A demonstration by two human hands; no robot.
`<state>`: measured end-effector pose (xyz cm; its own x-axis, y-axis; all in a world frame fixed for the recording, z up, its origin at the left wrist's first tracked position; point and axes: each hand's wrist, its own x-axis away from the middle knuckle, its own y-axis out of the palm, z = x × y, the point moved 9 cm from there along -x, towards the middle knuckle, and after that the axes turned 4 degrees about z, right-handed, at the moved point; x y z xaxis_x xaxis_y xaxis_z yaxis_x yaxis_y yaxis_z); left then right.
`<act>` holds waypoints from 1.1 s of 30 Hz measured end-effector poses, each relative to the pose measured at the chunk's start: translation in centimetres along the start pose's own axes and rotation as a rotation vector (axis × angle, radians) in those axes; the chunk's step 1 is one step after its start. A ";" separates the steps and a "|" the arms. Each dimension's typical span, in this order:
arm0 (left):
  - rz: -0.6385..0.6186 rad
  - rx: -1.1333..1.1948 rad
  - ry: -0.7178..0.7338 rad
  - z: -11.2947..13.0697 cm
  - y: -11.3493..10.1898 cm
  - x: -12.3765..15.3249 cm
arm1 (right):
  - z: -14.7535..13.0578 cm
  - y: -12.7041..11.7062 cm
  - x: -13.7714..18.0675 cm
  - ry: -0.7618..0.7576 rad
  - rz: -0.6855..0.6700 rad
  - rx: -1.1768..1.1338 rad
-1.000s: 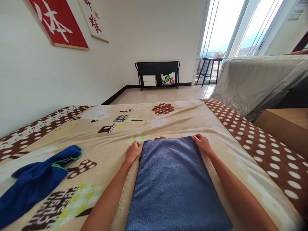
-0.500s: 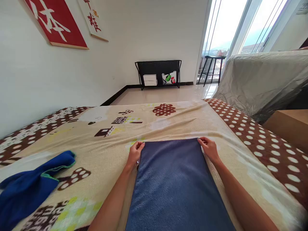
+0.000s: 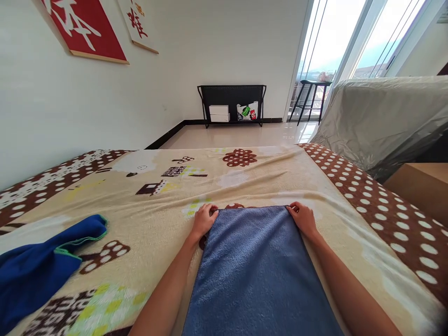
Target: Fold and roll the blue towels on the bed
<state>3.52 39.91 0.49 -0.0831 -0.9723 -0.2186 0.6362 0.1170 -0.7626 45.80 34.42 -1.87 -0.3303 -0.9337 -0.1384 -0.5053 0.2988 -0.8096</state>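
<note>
A grey-blue towel [image 3: 255, 270] stretches from my hands toward the bottom of the view, its near end cut off by the frame. My left hand [image 3: 205, 220] pinches its far left corner, and my right hand [image 3: 303, 218] pinches the far right corner. Between them the far edge runs nearly straight, with soft folds below it. Under the towel lies a cream patterned blanket [image 3: 147, 233] with brown dotted borders. Off to the left, a crumpled darker blue cloth [image 3: 45, 266] with green edging rests on the blanket.
Beyond the blanket's far edge a black rack [image 3: 233, 103] holds white boxes and a bag. A black stool [image 3: 311, 95] stands by the window. At right are a plastic-covered piece of furniture [image 3: 388, 116] and a cardboard box [image 3: 420, 186]. Scrolls [image 3: 91, 28] hang on the left wall.
The towel's far edge has come slightly lower and closer to the blanket. Its surface looks lighter and more folded, and my left hand has shifted a little right. Both hands keep their pinch.
</note>
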 end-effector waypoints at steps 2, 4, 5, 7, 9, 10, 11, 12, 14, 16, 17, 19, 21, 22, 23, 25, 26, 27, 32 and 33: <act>-0.027 0.007 -0.001 -0.1 0.2 -0.3 | -0.1 0.0 0.0 -0.005 0.004 0.015; -0.048 0.028 -0.007 -0.3 0.3 -0.5 | -0.2 0.0 0.1 -0.015 0.002 0.027; -0.059 0.043 -0.010 -0.5 0.4 -0.6 | -0.2 0.1 0.1 -0.020 0.000 0.031; -0.079 0.078 -0.014 -0.7 0.5 -0.5 | -0.2 0.2 0.0 -0.027 0.000 0.034; -0.083 0.110 -0.017 -0.9 0.5 -0.4 | -0.1 0.3 -0.1 -0.035 0.007 0.027; -0.076 0.123 -0.020 -1.0 0.3 -0.4 | -0.1 0.4 -0.3 -0.040 0.012 0.018; -0.061 0.135 -0.025 -1.1 0.2 -0.5 | -0.1 0.4 -0.5 -0.046 0.019 0.007; -0.041 0.145 -0.030 -1.2 -0.1 -0.6 | -0.2 0.5 -0.7 -0.053 0.027 -0.007; 0.006 0.157 -0.042 -1.6 -0.7 -1.0 | -0.5 0.7 -1.3 -0.068 0.044 -0.038; 0.048 0.156 -0.055 -2.0 -1.2 -1.4 | -1.0 1.0 -2.1 -0.086 0.057 -0.067; 0.063 0.151 -0.061 -2.1 -1.4 -1.7 | -1.3 1.2 -2.5 -0.097 0.062 -0.079; 0.079 0.129 -0.074 -2.5 -1.6 -2.0 | -2.0 1.7 -3.3 -0.121 0.067 -0.096; 0.082 0.095 -0.085 -2.9 -1.5 -2.3 | -2.5 2.1 -3.8 -0.146 0.070 -0.103; 0.080 0.075 -0.089 -3.1 -1.4 -2.3 | -2.6 2.3 -4.0 -0.157 0.072 -0.101; 0.077 0.054 -0.091 -3.2 -1.3 -2.4 | -2.7 2.4 -4.1 -0.167 0.075 -0.097; 0.071 0.014 -0.093 -3.4 -1.2 -2.4 | -2.7 2.5 -4.0 -0.175 0.088 -0.085; 0.070 -0.002 -0.094 -3.5 -1.2 -2.3 | -2.6 2.5 -4.0 -0.170 0.101 -0.079; 0.073 -0.014 -0.095 -3.5 -1.3 -2.3 | -2.4 2.3 -3.9 -0.161 0.117 -0.075; 0.155 -0.001 -0.077 -2.5 -3.3 -1.8 | -2.4 0.6 -3.4 -0.097 0.199 -0.102; 0.180 0.013 -0.064 -1.9 -3.7 -1.5 | -2.6 0.2 -3.2 -0.086 0.212 -0.116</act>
<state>-0.22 41.36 2.49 0.0818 -0.9468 -0.3112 0.6459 0.2881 -0.7069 44.74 38.00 -0.07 -0.3723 -0.8595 -0.3502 -0.5217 0.5058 -0.6870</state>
